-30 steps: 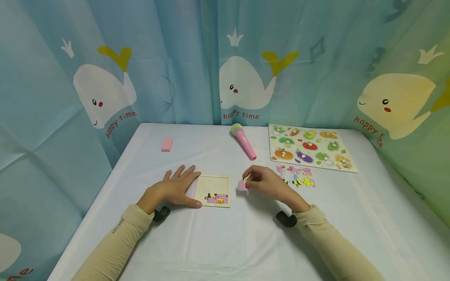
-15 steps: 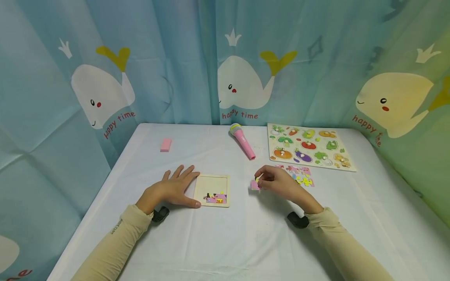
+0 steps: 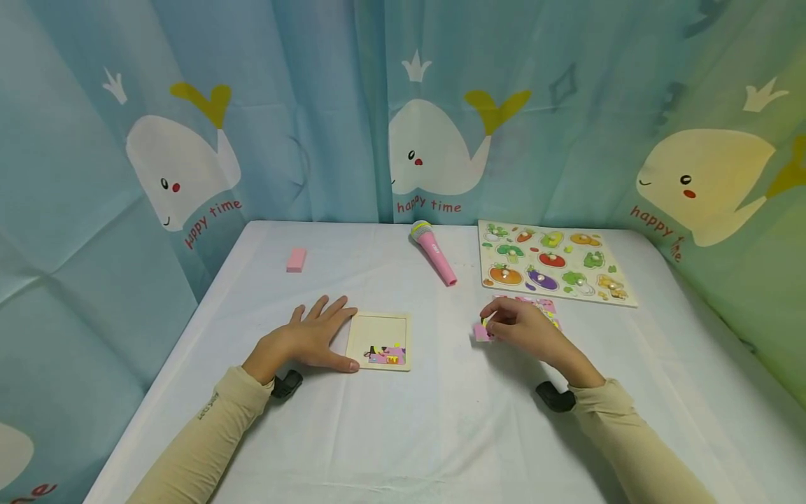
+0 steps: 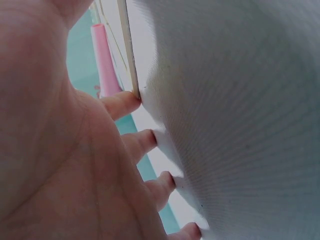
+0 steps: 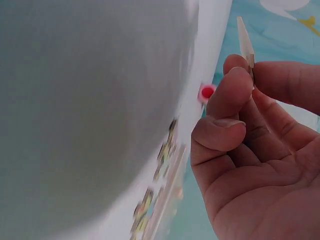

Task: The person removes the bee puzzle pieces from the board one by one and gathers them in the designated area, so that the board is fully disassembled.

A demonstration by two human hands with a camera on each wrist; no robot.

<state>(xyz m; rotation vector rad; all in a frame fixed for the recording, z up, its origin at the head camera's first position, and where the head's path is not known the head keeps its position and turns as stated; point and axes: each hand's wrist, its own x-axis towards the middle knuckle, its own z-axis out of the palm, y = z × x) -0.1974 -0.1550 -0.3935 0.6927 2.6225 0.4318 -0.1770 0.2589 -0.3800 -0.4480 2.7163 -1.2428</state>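
Note:
Between thumb and fingers, my right hand (image 3: 519,327) pinches a pink jigsaw piece (image 3: 481,332) with a bit of yellow; the right wrist view shows the piece (image 5: 245,42) edge-on, raised off the table. Just beyond that hand lie several loose jigsaw pieces (image 3: 546,306), partly hidden by it. My left hand (image 3: 308,344) rests spread on the table, its thumb and index fingertip touching the left side of a square wooden puzzle tray (image 3: 378,330). Joined pink picture pieces (image 3: 387,355) fill part of the tray's bottom right; bare wood shows above them.
A pink toy microphone (image 3: 436,255) lies behind the tray. At the back right is a vegetable peg puzzle board (image 3: 550,259). A small pink block (image 3: 297,260) sits at the back left. Whale-print curtains (image 3: 302,105) surround the white table.
My right hand has moved rightward with the pink jigsaw piece, away from the tray and closer to the loose pieces. The left hand keeps its place at the tray's edge.

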